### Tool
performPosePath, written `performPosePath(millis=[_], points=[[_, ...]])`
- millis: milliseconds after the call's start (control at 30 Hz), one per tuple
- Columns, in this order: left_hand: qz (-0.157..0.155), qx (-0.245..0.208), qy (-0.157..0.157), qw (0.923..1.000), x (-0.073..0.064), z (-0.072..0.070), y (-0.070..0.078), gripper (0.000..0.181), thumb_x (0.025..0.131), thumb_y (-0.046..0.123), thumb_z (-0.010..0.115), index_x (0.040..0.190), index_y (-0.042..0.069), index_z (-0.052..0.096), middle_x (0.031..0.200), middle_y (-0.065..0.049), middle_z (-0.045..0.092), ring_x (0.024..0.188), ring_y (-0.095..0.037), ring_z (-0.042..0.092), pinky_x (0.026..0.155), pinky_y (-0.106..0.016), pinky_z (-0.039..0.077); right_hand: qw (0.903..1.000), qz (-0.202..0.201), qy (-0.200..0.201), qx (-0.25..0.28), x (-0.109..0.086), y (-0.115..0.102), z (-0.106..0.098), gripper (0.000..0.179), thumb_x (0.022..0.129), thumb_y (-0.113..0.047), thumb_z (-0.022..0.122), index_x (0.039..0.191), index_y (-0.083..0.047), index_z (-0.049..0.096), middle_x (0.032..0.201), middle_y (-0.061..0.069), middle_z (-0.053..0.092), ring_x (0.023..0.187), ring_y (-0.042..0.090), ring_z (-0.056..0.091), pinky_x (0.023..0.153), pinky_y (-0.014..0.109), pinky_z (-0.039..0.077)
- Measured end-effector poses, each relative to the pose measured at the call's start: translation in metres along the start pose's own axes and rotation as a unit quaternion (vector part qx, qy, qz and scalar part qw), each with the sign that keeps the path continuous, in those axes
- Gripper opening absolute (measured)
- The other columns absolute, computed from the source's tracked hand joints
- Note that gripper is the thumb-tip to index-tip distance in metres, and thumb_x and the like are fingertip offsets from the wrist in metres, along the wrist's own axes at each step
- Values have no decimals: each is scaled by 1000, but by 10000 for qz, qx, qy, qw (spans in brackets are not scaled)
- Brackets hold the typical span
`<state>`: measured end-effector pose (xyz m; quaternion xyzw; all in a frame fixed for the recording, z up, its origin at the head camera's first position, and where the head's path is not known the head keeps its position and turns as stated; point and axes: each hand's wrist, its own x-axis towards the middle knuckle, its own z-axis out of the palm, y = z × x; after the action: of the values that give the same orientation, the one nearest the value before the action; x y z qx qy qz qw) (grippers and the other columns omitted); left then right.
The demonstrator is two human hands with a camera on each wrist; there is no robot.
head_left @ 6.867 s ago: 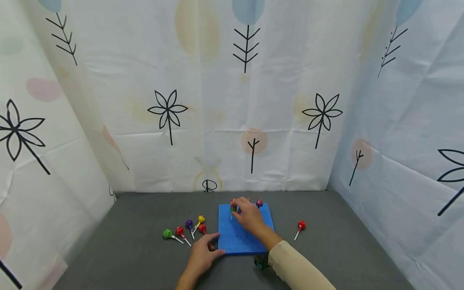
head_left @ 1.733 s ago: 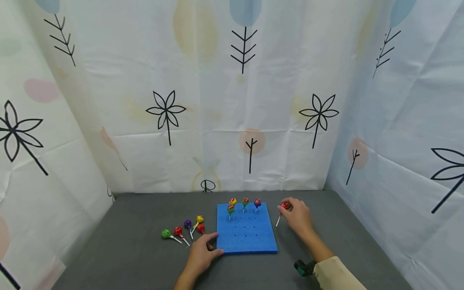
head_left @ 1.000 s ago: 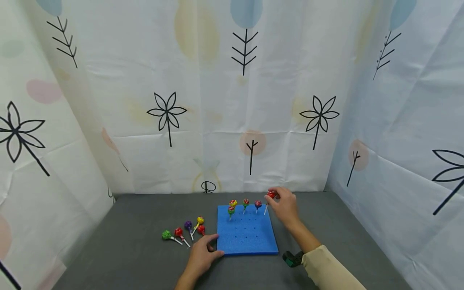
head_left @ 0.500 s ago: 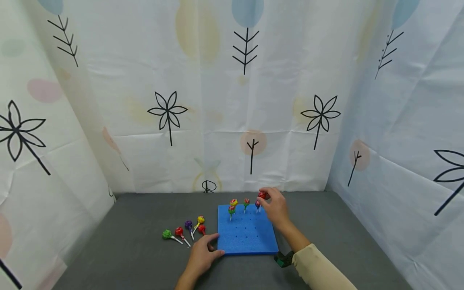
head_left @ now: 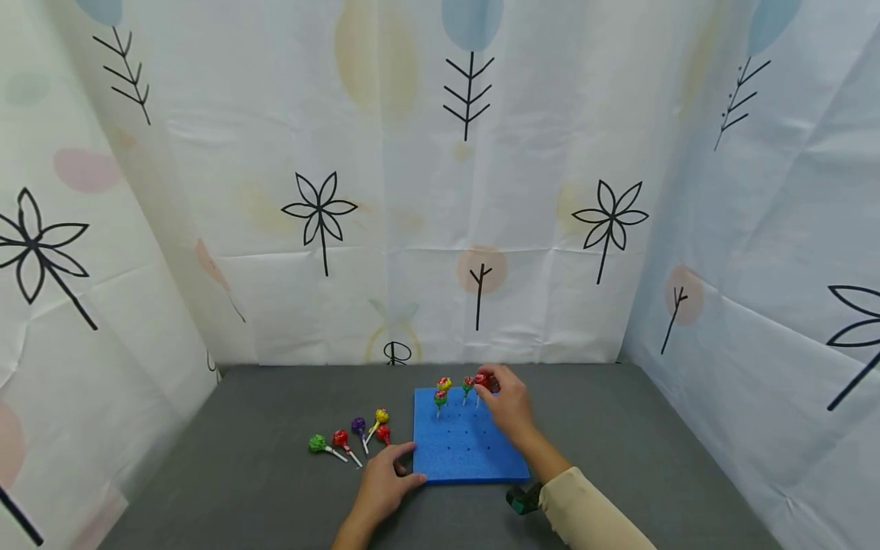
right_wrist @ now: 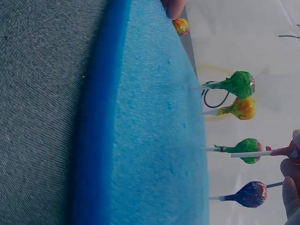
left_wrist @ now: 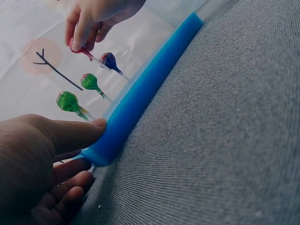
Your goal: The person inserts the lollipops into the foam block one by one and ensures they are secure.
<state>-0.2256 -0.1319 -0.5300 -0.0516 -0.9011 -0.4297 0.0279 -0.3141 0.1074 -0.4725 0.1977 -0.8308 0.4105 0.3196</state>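
Observation:
My right hand (head_left: 507, 401) pinches a red lollipop (head_left: 480, 380) by its wrapped head, white stick pointing down over the back of the blue foam board (head_left: 474, 464). In the right wrist view that stick (right_wrist: 248, 154) overlaps a green lollipop (right_wrist: 249, 151). Beside it a dark blue lollipop (right_wrist: 251, 194) stands in the board, mostly hidden by my hand in the head view. Another green lollipop (head_left: 441, 398) and a yellow one (head_left: 444, 383) stand upright near the back left corner. My left hand (head_left: 382, 483) grips the board's front left corner between thumb and fingers.
Left of the board lie loose lollipops: a green one (head_left: 317, 443), a purple one (head_left: 358, 425), a yellow one (head_left: 381, 415) and two red ones (head_left: 340, 438). Small holes dot the board. A patterned curtain (head_left: 412, 305) stands behind the grey table (head_left: 261, 489).
My right hand left the green lollipop on the board, picked up the red lollipop from the table at the right and carried it left over the board's back. My left hand stays at the corner.

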Motion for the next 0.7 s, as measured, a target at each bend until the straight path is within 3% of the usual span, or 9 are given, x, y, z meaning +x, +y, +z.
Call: performPosePath(millis=[333, 700], points=[[15, 11, -1, 10000, 0, 1, -2, 56, 74, 24, 86, 123, 6, 65, 97, -2, 59, 76, -15, 51, 63, -32, 42, 9996, 270, -98, 65, -9, 0, 13, 25, 81, -3, 78, 103, -6, 66, 92, 4, 67, 79, 18, 63, 69, 36, 53], [-48, 4, -2, 10000, 0, 1, -1, 56, 74, 25, 86, 123, 7, 66, 97, -1, 60, 76, -14, 51, 63, -31, 43, 9996, -53, 50, 261, -15, 4, 29, 26, 80, 1, 77, 102, -3, 65, 95, 7, 63, 81, 21, 63, 68, 42, 53]])
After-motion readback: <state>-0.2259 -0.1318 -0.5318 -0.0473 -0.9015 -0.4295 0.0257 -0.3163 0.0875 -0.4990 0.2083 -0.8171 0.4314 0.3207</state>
